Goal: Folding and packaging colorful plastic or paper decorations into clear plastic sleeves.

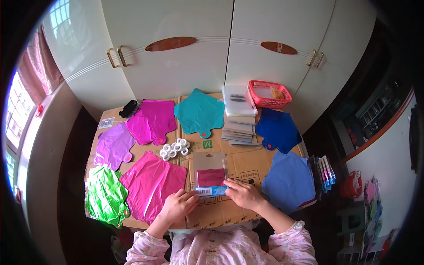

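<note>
A clear packet with a grey hanging card (210,159), a folded magenta foil piece (211,177) and a blue label strip (217,191) with a barcode lies before me on the cardboard. My left hand (180,205) has its fingers closed at the packet's lower left corner. At the lower right edge, my right hand (242,193) grips the packet, its fingertips over the end of the blue strip. Just left of the packet lies a pink foil balloon (154,185), flat. Several small white rolls (175,149) sit beyond it.
Flat foil balloons surround the work: green (106,194), lilac (114,145), purple (152,120), teal (200,113), dark blue (279,130) and light blue (289,182). Behind are stacked clear sleeves (238,100), grey cards (240,131) and a red basket (270,104). Finished-looking packets (326,172) stand at the right edge.
</note>
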`<state>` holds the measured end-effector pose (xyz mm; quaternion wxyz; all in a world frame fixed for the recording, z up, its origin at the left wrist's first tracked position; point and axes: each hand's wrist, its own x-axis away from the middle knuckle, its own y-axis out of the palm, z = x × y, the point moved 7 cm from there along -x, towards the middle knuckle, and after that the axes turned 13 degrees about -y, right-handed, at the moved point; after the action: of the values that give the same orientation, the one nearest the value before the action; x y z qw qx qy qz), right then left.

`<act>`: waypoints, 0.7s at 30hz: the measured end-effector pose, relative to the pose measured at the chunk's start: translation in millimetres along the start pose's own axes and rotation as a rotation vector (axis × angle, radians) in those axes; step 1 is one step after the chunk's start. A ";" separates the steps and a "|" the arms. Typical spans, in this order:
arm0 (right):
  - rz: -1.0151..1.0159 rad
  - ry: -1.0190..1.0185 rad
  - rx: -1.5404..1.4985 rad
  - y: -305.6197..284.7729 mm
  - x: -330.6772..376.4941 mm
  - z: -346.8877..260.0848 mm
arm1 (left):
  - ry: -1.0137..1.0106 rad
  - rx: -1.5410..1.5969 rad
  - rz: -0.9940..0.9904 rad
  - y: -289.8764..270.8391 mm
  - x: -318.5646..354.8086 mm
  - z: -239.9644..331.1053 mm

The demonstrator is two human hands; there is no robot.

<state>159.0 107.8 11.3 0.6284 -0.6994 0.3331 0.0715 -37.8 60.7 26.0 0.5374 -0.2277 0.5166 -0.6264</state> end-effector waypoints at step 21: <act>-0.026 0.258 -0.217 13.2 -11.0 31.3 | -0.498 0.006 0.084 12.7 -28.1 -23.9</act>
<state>153.1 141.1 -0.3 0.5021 -0.7706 0.3923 0.0086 -43.4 97.2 13.6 0.6742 -0.3518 0.3755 -0.5298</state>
